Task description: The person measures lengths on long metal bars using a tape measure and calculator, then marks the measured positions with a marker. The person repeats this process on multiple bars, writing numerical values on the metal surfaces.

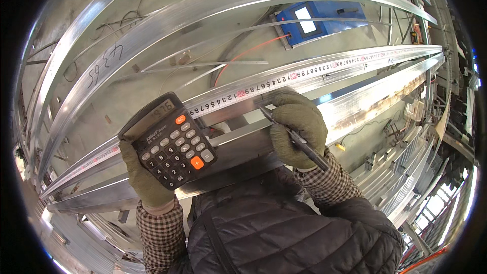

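Note:
My left hand (139,177), in a green work glove, is closed on the lower left edge of a black calculator (172,144) with orange and grey keys and a lit-looking grey display. In my gloved right hand (299,122) is a dark marker pen (307,147), its tip pointing up and left toward a metal bar. A long measuring tape (284,78) with black and red figures lies stretched along that shiny metal bar (345,78). Part of the tape is hidden behind the calculator. My right fingers are beside the tape, over the bar's near edge.
Long metal bars (213,0) cross the space beyond, one with handwritten marks. A blue machine with a lit screen (305,19) stands on the floor at the far side, with an orange hose (253,53) running from it. Stacked metal profiles (406,177) lie at the right.

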A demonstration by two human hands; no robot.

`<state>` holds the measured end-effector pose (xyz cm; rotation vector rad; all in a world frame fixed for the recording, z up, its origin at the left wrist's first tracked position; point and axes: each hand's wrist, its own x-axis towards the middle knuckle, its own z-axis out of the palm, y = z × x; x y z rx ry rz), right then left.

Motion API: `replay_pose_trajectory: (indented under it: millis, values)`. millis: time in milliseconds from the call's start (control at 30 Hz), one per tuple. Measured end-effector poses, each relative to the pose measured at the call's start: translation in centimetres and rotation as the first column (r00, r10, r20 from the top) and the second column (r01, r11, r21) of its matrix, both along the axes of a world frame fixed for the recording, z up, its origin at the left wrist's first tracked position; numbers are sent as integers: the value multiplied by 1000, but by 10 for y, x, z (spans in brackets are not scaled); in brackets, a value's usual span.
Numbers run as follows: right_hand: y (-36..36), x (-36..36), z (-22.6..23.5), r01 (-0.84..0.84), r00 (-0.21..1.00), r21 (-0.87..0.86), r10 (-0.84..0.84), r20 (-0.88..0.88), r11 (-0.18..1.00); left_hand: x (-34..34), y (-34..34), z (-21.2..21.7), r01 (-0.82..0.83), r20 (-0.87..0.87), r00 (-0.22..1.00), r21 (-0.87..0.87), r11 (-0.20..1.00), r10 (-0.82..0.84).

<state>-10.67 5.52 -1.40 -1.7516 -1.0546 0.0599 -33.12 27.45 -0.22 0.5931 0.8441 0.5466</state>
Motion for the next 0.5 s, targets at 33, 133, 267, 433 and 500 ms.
replay_pose_trajectory:
  millis: [33,133,267,433,500]
  values:
    - [2,0,-2,-2,1000,-21,2,19,1000,-2,1,0,13,-14,1000,1,1000,-13]
    - [6,0,-3,6,999,-45,-4,43,999,-4,3,1,19,-52,999,29,999,-17]
    - [7,1,-1,42,994,-78,-34,107,996,-5,2,3,-24,-107,994,34,999,28]
    - [9,1,0,54,989,-77,-43,142,996,-4,2,2,-20,-137,990,80,997,31]
    - [10,1,0,60,987,-74,-48,153,995,-3,3,2,-7,-109,994,85,996,16]
